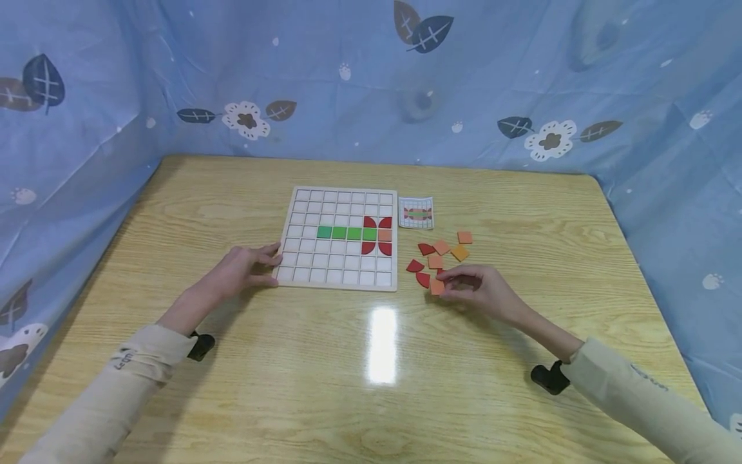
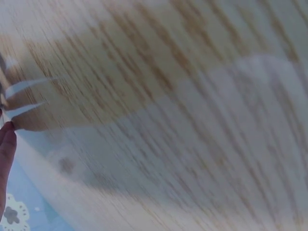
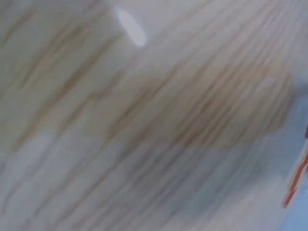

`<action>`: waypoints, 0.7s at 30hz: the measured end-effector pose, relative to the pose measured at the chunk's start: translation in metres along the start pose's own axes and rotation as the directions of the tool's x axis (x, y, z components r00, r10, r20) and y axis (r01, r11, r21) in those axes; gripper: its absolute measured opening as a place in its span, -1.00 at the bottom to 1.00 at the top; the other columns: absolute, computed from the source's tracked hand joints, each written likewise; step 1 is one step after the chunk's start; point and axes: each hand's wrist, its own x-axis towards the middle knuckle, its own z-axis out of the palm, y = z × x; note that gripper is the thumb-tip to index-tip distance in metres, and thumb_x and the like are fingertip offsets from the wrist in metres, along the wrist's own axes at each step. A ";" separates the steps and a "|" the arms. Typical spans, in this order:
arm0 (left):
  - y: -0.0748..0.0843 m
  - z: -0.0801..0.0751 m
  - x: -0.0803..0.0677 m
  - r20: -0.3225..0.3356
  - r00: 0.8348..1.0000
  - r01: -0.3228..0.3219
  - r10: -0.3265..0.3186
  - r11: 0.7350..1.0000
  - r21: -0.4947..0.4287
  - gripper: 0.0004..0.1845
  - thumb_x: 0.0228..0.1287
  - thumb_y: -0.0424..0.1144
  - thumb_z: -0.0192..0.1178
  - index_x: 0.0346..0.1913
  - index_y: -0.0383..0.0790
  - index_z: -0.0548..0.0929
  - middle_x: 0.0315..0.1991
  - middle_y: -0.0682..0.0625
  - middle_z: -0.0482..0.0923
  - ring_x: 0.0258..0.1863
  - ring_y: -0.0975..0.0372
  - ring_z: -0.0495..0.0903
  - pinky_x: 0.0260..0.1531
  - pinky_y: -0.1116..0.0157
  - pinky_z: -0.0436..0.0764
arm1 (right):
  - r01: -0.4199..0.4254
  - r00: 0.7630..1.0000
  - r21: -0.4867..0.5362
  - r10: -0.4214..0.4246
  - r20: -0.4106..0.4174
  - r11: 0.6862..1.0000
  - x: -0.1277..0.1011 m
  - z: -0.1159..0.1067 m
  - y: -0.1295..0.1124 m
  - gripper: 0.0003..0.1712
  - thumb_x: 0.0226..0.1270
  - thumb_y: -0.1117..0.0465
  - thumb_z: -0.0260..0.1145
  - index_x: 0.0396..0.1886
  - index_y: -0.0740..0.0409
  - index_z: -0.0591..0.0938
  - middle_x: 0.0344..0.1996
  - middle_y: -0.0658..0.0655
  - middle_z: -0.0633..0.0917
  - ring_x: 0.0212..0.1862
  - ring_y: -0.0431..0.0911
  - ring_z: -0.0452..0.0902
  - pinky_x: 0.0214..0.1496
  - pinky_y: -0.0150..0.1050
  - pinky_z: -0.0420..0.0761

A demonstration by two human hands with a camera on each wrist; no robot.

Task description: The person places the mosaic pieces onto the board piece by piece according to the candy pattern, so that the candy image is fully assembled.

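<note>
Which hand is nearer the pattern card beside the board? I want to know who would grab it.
Right. The right hand lies below the pattern card; the left hand is across the board.

Both wrist views blur the table (image 2: 192, 96) — card (image 1: 416, 213) pattern too small.

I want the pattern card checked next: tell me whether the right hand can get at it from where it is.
Probably yes. The right hand pinches an orange tile at the near edge of the loose tiles; the pattern card lies beyond them, uncovered beside the board, so reaching over the flat pieces looks unobstructed.
</note>
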 end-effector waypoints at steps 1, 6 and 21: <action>0.000 0.000 0.000 0.001 1.000 0.003 -0.003 1.000 -0.001 -0.44 0.08 -0.32 0.39 0.15 -0.46 0.51 0.35 -0.30 0.21 0.31 -0.21 0.19 0.23 -0.12 0.30 | -0.004 1.000 0.003 0.004 -0.005 1.000 0.000 0.000 -0.002 -0.66 0.10 0.45 0.42 -0.07 0.38 0.67 -0.17 0.25 0.70 -0.23 -0.20 0.64 -0.15 -0.41 0.65; 0.000 -0.001 -0.001 -0.002 1.000 -0.003 0.003 1.000 0.001 -0.44 0.08 -0.32 0.39 0.15 -0.47 0.51 0.34 -0.32 0.22 0.31 -0.22 0.19 0.23 -0.13 0.29 | -0.027 0.999 0.013 0.027 -0.030 1.000 0.002 0.003 -0.010 -0.69 0.14 0.42 0.41 -0.08 0.36 0.68 -0.16 0.24 0.71 -0.20 -0.20 0.64 -0.10 -0.43 0.63; 0.000 0.000 -0.001 -0.006 1.000 -0.013 0.013 1.000 0.004 -0.44 0.07 -0.30 0.39 0.15 -0.46 0.52 0.33 -0.32 0.24 0.30 -0.22 0.22 0.24 -0.14 0.27 | -0.120 0.983 -0.026 0.115 -0.146 0.992 0.017 0.024 -0.034 -0.71 0.19 0.36 0.40 -0.08 0.34 0.69 -0.16 0.24 0.73 -0.17 -0.06 0.69 -0.17 -0.45 0.62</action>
